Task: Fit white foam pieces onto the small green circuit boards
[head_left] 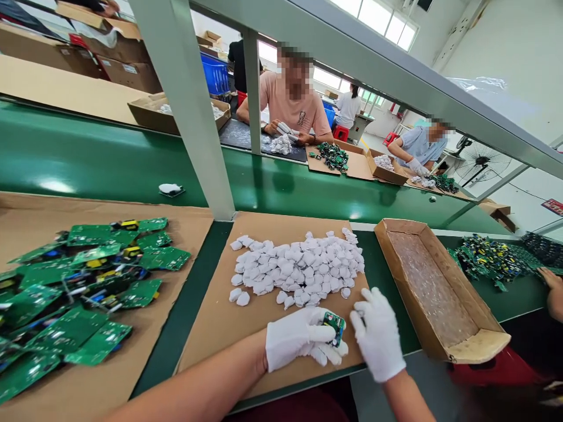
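In the head view, my gloved left hand (308,337) is closed around a small green circuit board (335,328), which is tilted up between thumb and fingers. Just to its right is my gloved right hand (379,334), its fingers curled in toward the thumb. Whatever it may hold is hidden. A heap of white, rounded, flat pieces (299,264) lies beyond both hands on a brown cardboard sheet (206,334). Off to the left, a pile of larger green circuit boards (88,281) with yellow and blue parts rests on another cardboard sheet (145,351).
An open cardboard box (433,281) lined with clear plastic stands right. Beyond it lie more circuit boards (486,258), with another person's hand (553,287) nearby. A slanted metal post (189,111) rises behind the sheets. Across the green conveyor belt (272,184), co-workers (294,105) sit.
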